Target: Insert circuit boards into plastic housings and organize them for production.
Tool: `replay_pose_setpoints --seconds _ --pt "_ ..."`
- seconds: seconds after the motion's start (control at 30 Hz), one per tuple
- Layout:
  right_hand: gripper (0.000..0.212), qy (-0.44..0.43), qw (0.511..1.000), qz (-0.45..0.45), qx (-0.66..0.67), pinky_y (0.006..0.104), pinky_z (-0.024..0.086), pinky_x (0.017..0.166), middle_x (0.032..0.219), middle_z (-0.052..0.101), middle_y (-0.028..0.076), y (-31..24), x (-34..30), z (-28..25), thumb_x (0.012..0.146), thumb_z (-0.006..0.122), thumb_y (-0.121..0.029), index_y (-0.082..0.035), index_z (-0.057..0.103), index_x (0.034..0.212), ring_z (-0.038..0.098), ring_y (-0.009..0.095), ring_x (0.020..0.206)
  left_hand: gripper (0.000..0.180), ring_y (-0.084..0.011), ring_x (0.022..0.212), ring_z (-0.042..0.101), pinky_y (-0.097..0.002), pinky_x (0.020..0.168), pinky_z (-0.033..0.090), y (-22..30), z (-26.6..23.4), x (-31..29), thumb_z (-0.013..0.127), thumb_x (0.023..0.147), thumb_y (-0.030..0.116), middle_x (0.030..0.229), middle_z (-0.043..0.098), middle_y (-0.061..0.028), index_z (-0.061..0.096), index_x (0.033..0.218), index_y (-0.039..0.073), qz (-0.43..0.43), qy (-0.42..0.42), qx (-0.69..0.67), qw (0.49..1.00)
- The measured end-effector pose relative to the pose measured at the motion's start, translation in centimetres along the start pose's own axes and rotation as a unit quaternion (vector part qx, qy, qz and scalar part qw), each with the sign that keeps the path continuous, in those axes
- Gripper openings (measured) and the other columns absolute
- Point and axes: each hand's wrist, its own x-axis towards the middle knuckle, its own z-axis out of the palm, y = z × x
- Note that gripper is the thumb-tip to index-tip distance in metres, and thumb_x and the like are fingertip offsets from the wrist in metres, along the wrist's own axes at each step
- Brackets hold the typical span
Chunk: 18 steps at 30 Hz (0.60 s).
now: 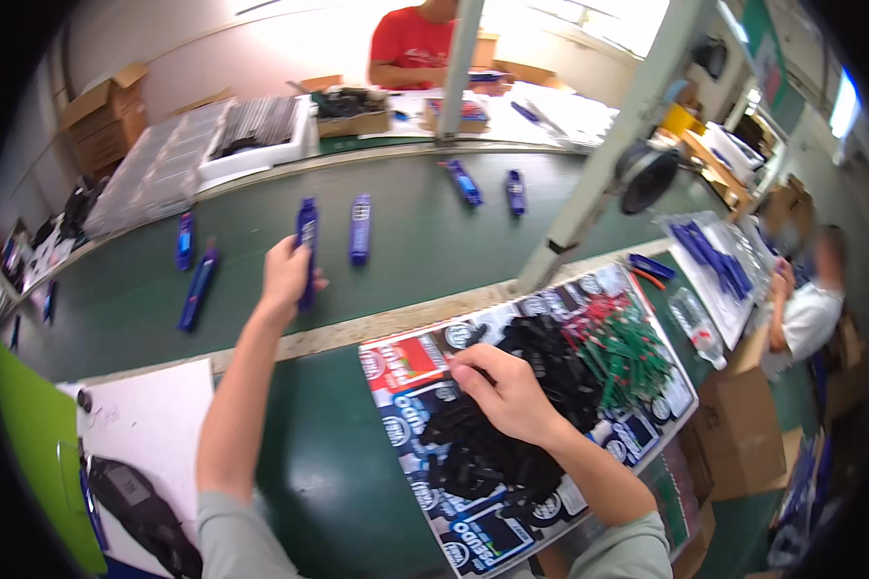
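Note:
My left hand (288, 275) reaches out over the green conveyor belt (415, 261) and grips a slim blue device (306, 246), holding it upright against the belt. Another blue device (359, 228) lies just to its right. My right hand (502, 391) rests with bent fingers on a heap of small black parts (512, 425) piled on a printed sheet (406, 362) in front of me. Whether those fingers pinch a part is hidden. Red and green wired pieces (623, 347) lie at the heap's right side.
More blue devices (198, 285) are spread along the belt, two further ones (463, 181) far right. A white sheet (150, 425) and a black tool (145, 511) lie at my left. A person in red (410, 43) sits opposite; another person (806, 309) works at right beside cardboard boxes (739, 425).

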Motion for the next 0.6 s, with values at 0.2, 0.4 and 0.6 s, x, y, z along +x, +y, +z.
replay_pose_setpoints --seconds 0.2,0.4,0.6 --pt "0.029 0.034 0.983 0.088 0.159 0.0243 0.050 0.067 0.096 0.065 0.006 0.3 -0.9 -0.9 0.093 0.068 -0.003 0.001 0.057 0.119 0.060 0.007 0.076 0.021 -0.0115 0.063 0.062 -0.0265 0.052 0.052 3.9 -0.3 -12.6 0.048 0.105 0.014 0.088 0.062 -0.0065 0.053 0.122 0.003 -0.026 -0.158 -0.003 0.987" --pt "0.029 0.090 0.966 0.105 0.221 0.0241 0.055 0.073 0.097 0.068 0.006 -1.9 -1.4 -0.9 0.094 0.066 0.002 0.003 0.063 0.123 0.065 0.009 0.083 0.042 -0.0083 0.084 0.061 -0.0233 0.075 0.053 2.4 4.2 -19.1 0.052 0.101 0.003 0.101 0.064 -0.0044 0.047 0.142 -0.002 0.048 -0.270 -0.063 0.959" --pt "0.020 0.148 0.985 0.028 0.085 0.0212 0.052 0.066 0.100 0.072 0.009 -4.1 -0.5 1.6 0.091 0.069 0.001 0.004 0.067 0.110 0.067 0.009 0.081 0.039 -0.0088 0.095 0.062 -0.0254 0.086 0.053 1.2 5.1 -21.2 0.054 0.100 0.000 0.112 0.064 -0.0050 0.049 0.139 -0.003 0.042 -0.262 -0.080 0.961"
